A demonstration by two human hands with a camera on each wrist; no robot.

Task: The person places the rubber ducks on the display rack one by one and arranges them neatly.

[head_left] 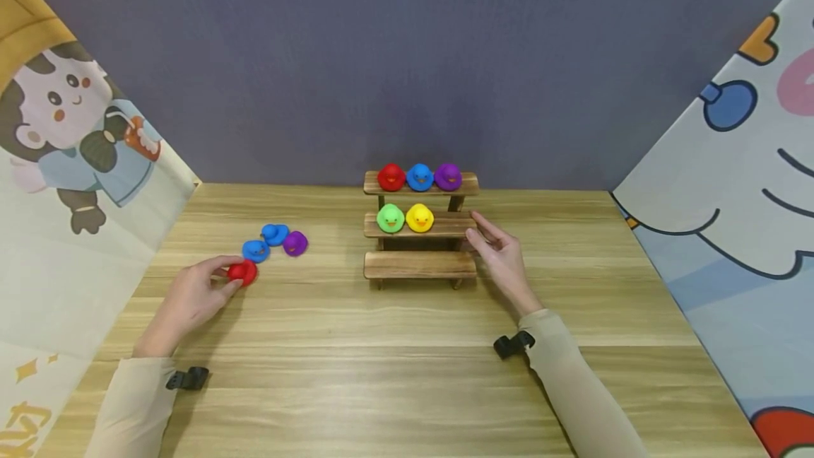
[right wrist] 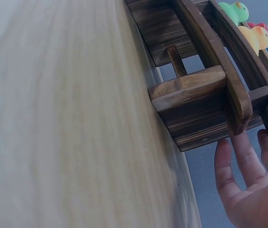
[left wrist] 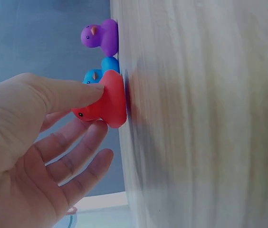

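Note:
At the left of the table, my left hand pinches a red rubber duck between thumb and fingers; in the left wrist view the duck is down at the wooden surface. Just beyond it are two blue ducks and a purple duck. A three-tier wooden stand is at the centre back. My right hand holds the right end of its middle tier with thumb and fingertips. Red, blue and purple ducks line the top tier; green and yellow ducks occupy the middle one.
A dark grey panel rises behind the wooden table. Cartoon-printed panels stand along the left and right sides. Each wrist wears a small black camera mount.

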